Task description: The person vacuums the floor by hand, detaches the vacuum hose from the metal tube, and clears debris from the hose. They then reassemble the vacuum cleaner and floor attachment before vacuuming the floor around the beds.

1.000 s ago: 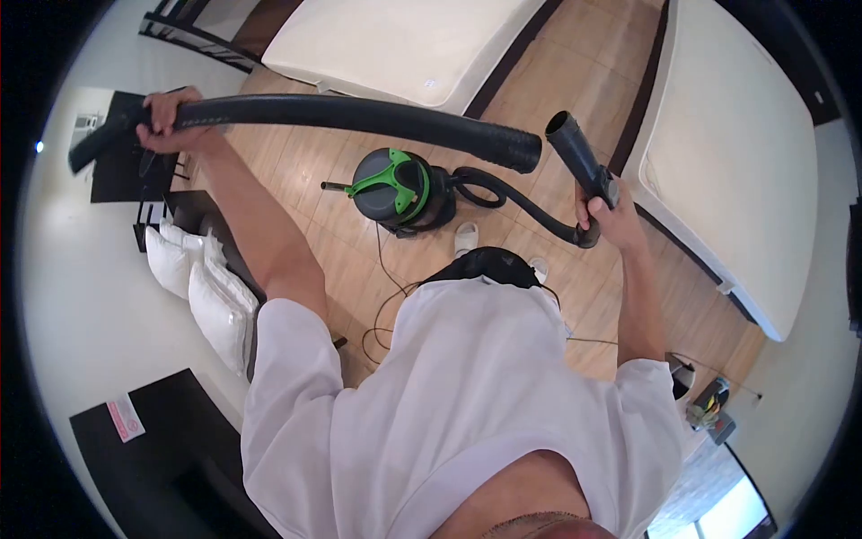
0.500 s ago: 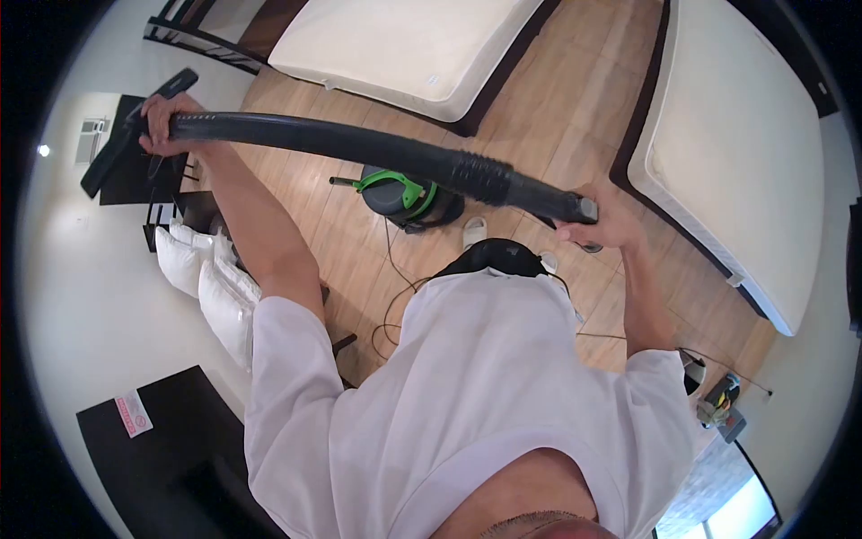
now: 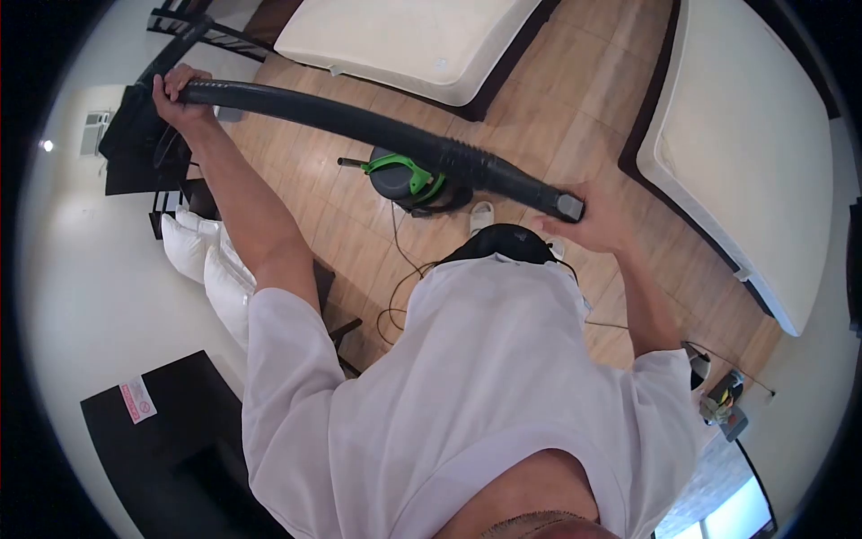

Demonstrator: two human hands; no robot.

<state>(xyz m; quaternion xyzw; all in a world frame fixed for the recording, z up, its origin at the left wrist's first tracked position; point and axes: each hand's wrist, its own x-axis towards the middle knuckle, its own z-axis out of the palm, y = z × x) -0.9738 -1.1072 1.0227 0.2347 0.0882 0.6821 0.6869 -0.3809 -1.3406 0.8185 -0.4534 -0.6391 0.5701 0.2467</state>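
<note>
A long black vacuum tube (image 3: pixel 332 117) stretches across the upper view, its middle passing over part of a dark vacuum cleaner with a green handle (image 3: pixel 401 176). My left hand (image 3: pixel 186 97) is wrapped round the tube's far left end, beside a long black floor nozzle (image 3: pixel 171 58). At the tube's squared right end, my right hand (image 3: pixel 593 218) holds it with the thumb below; its other fingers are mostly hidden behind the tube.
Two bare mattresses (image 3: pixel 395 45) (image 3: pixel 745 153) stand at the top and right. White pillows (image 3: pixel 220 278) and a dark chair (image 3: pixel 346 328) are on the left. A cable (image 3: pixel 395 310) lies on the wooden floor. A black panel (image 3: pixel 171 431) is lower left, a screen (image 3: pixel 736 508) lower right.
My left hand has risen with the tube's left end, and the nozzle has shifted up and tilted. My right hand and the tube's right end have moved slightly left.
</note>
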